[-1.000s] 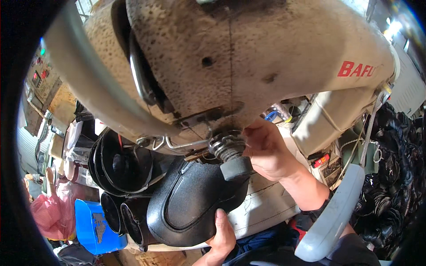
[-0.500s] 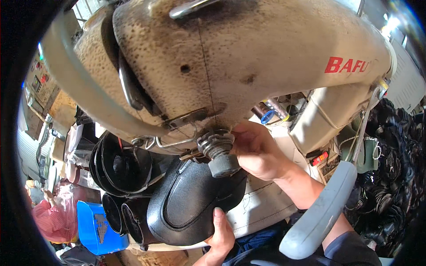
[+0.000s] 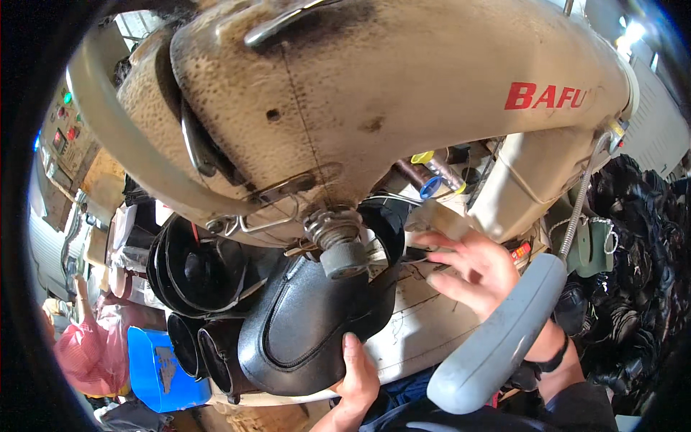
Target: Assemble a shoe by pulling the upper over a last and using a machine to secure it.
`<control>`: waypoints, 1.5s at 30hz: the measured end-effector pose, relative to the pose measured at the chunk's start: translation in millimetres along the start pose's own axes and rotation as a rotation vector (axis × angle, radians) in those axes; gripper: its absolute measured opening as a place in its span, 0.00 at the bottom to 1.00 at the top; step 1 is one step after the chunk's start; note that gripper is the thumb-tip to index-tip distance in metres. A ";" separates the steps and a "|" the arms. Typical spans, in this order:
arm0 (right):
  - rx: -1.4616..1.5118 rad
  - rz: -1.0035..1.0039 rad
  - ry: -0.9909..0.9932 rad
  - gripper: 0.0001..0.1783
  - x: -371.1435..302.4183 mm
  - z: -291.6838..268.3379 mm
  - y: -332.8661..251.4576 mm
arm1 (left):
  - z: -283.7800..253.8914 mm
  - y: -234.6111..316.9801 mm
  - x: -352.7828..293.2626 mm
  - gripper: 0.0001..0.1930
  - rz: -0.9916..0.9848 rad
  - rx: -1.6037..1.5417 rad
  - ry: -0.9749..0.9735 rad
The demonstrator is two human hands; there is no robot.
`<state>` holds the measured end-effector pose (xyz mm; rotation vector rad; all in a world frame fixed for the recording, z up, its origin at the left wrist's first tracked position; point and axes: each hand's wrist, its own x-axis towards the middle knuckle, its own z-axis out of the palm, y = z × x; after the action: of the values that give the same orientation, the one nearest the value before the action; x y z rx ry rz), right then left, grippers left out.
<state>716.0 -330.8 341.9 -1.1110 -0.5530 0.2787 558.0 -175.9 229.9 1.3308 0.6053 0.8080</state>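
Observation:
A black leather shoe upper (image 3: 306, 324) with a raised seam round its toe lies under the head of a beige sewing machine (image 3: 403, 79). My left hand (image 3: 358, 374) grips its near edge, thumb on top and the other fingers hidden beneath. The upper's far part stands up as a curved collar (image 3: 386, 234) behind the ridged knob (image 3: 343, 259). To the right of the upper, my right hand (image 3: 479, 273) is apart from it with fingers stretched out and spread, partly blurred. The needle area is hidden behind the knob.
A grey handle (image 3: 497, 338) hangs on a rod at the right, in front of my right forearm. Black boot shafts (image 3: 201, 266) and a blue bin (image 3: 165, 371) stand left. Thread spools (image 3: 432, 180) lie behind; black pieces (image 3: 626, 288) are heaped at far right.
My right hand has left the upper beside the knob and moved right, its fingers opening. The collar now shows there. My left hand keeps its hold, and the view has shifted slightly.

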 end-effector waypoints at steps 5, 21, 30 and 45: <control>-0.812 -0.446 0.490 0.19 -82.7 -29.2 -76.5 | 2.4 0.5 -0.7 0.15 -0.008 0.021 0.004; -0.972 -0.222 0.687 0.39 125.2 -220.9 -279.1 | -7.6 -8.1 -7.2 0.14 -0.038 0.102 -0.007; -0.934 -0.480 0.782 0.35 113.7 -229.6 -259.8 | -11.0 -15.0 -11.9 0.14 -0.065 0.168 -0.037; -0.816 -0.888 0.908 0.24 102.1 -231.2 -220.8 | 0.5 -12.6 -9.7 0.10 -0.195 -0.077 0.129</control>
<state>915.4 -554.0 493.8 -1.4784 -0.2697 -1.2741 554.6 -184.5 217.0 1.1357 0.7853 0.7529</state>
